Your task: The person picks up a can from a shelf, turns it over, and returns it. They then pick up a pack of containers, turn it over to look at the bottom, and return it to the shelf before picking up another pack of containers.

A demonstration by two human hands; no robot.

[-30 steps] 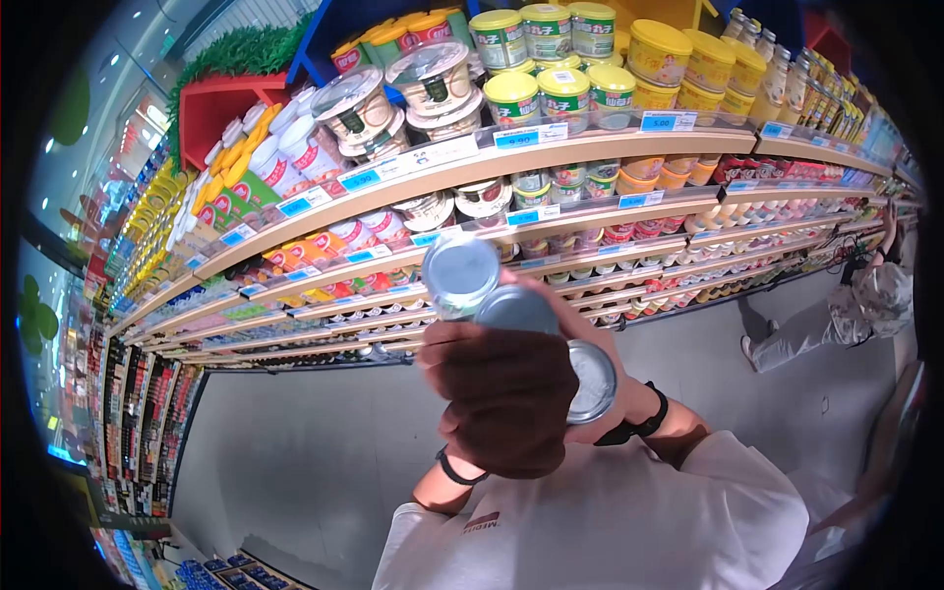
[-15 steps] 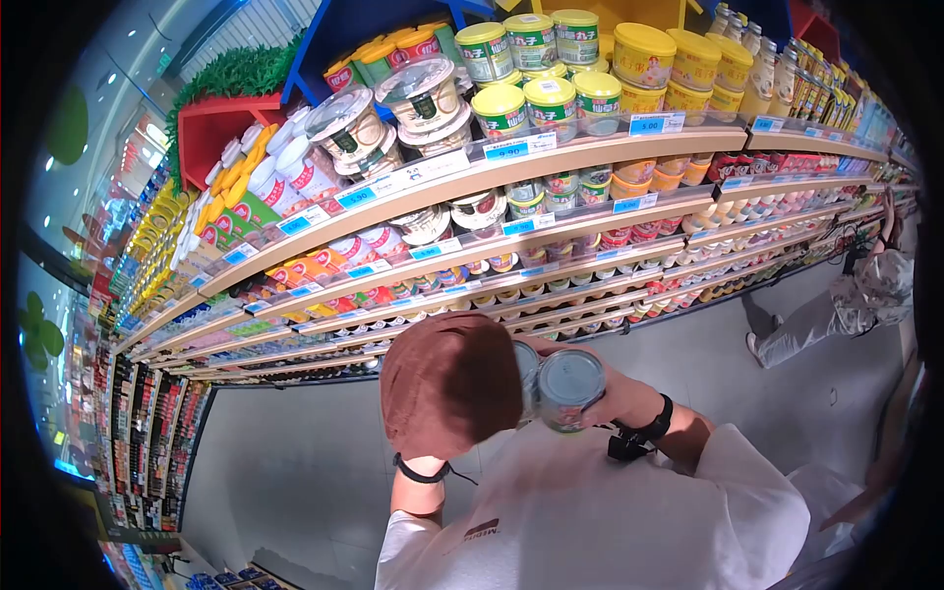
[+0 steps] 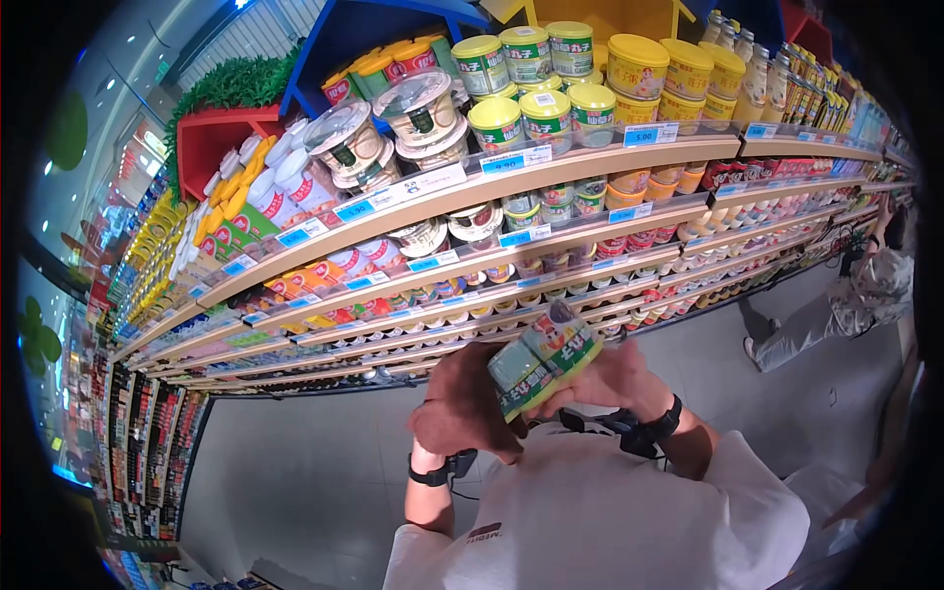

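Two green-and-white cans with printed labels are held side by side in front of my chest, tilted so that their sides face up. The left can (image 3: 518, 367) is gripped by my left hand (image 3: 460, 398), which is in shadow and wraps its near side. The right can (image 3: 568, 338) rests in my right hand (image 3: 612, 379), whose fingers curl round its lower edge. The two cans appear to touch. Fingers beneath the cans are partly hidden.
A long curved store shelf (image 3: 580, 162) runs across in front, stacked with green-lidded cans (image 3: 497, 123), yellow tubs (image 3: 637, 67) and clear-lidded bowls (image 3: 418, 106). Lower shelves hold many more packages. Another person (image 3: 836, 305) stands to the right on the grey floor (image 3: 285, 462).
The cans have turned from showing their grey ends to showing their labelled sides, and have moved slightly up. My left hand has shifted right and lower and now shows its fingers.
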